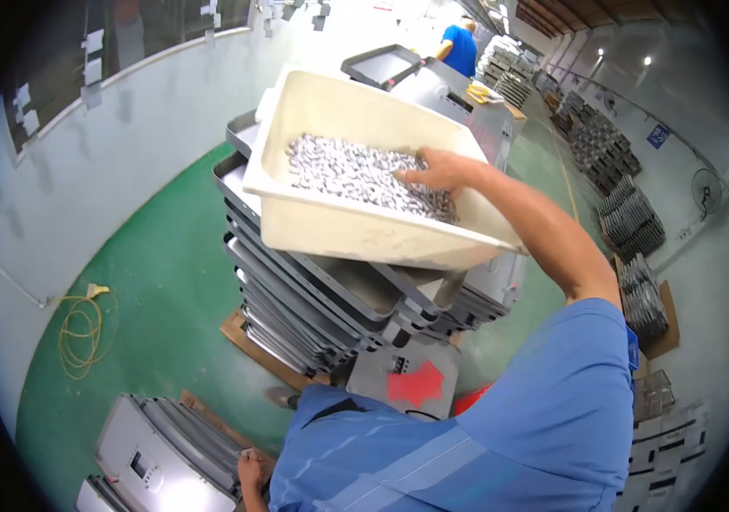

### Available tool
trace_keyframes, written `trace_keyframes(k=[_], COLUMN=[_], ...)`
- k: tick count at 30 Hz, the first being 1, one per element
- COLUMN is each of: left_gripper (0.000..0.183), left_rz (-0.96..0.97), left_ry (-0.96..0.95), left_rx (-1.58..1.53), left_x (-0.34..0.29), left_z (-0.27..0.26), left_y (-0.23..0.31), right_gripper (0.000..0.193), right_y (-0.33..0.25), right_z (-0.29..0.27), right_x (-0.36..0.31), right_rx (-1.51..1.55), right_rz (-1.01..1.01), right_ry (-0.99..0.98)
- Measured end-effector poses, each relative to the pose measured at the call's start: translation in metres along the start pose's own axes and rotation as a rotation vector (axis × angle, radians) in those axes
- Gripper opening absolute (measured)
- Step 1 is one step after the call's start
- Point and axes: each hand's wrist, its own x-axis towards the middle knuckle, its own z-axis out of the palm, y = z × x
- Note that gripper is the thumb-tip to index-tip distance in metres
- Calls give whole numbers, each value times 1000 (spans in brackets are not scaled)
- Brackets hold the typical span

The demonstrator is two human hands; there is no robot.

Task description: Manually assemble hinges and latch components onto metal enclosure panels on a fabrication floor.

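A cream plastic bin sits tilted on top of a tall stack of grey metal trays. Inside it lies a heap of small shiny metal parts. My right hand reaches into the bin at its right side, thumb and forefinger apart, touching the heap; its other fingers are partly hidden. Low in the view, my left hand is closed beside a row of grey metal panels. Whatever it holds, if anything, is too small to make out.
A grey panel with a red patch lies at the foot of the stack. Yellow cable coils on the green floor at left. Further off stand a person in blue, yellow-handled tools and stacked metal parts.
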Motion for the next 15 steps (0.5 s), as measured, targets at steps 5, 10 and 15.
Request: trace_keyframes(k=[5,10,15], left_gripper=[23,29,22], left_rz=[194,100,152], left_ry=[167,141,125], left_rx=[-306,131,4], left_x=[0,-28,-67], left_z=[0,23,25], left_y=[-24,-89,-25], right_gripper=[44,26,31], right_y=[-34,-39,-31], right_z=[43,-6,-40], right_x=[27,8,-6], right_rx=[-212,-501,165], right_rz=[-473,-514,-351], right_ry=[305,459,610])
